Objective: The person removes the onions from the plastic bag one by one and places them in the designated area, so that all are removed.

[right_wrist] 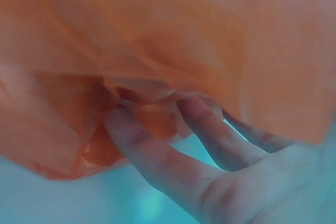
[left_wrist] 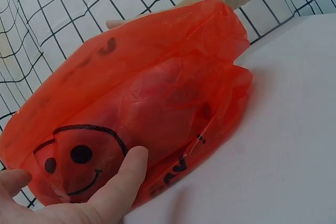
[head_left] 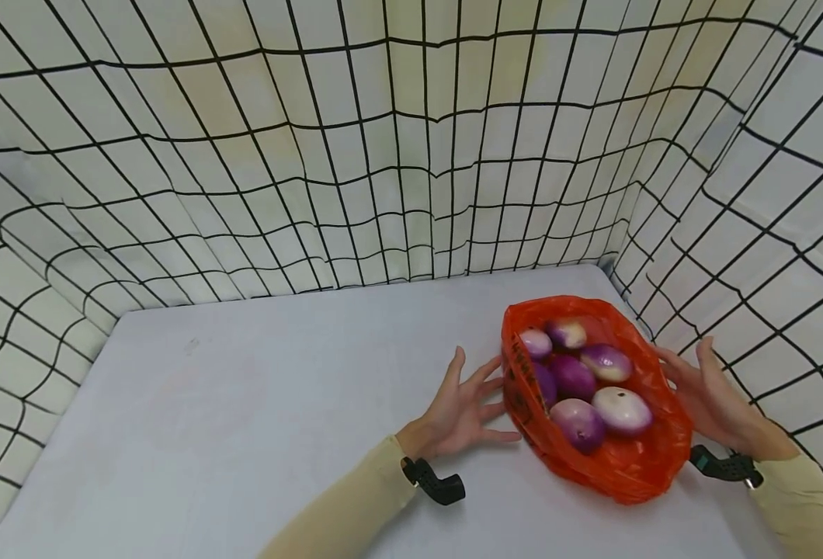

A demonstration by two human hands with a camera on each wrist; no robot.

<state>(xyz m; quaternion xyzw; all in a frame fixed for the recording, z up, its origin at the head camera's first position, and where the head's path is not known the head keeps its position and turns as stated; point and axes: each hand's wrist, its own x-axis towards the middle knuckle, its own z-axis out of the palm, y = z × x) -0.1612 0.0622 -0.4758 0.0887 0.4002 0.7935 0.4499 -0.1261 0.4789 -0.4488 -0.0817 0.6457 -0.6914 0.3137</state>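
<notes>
A red plastic bag (head_left: 652, 473) stands open-mouthed on the right of the table, with several round purple-and-white vegetables (head_left: 572, 378) inside. My left hand (head_left: 463, 407) is beside the bag's left side, fingers spread and straight, their tips right at the plastic. In the left wrist view, the bag (left_wrist: 157, 93) shows a printed smiling face near my left fingers (left_wrist: 128, 174). On the other side, my right hand (head_left: 708, 392) has its fingers extended against the bag's right wall, thumb raised. The right wrist view shows those fingers (right_wrist: 157, 156) reaching under a fold of the plastic.
A white-covered table (head_left: 244, 404) spreads to the left of the bag. Black netting (head_left: 362, 155) over white sheeting walls in the back and both sides, close by my right arm. Black straps (head_left: 439, 483) sit on both wrists.
</notes>
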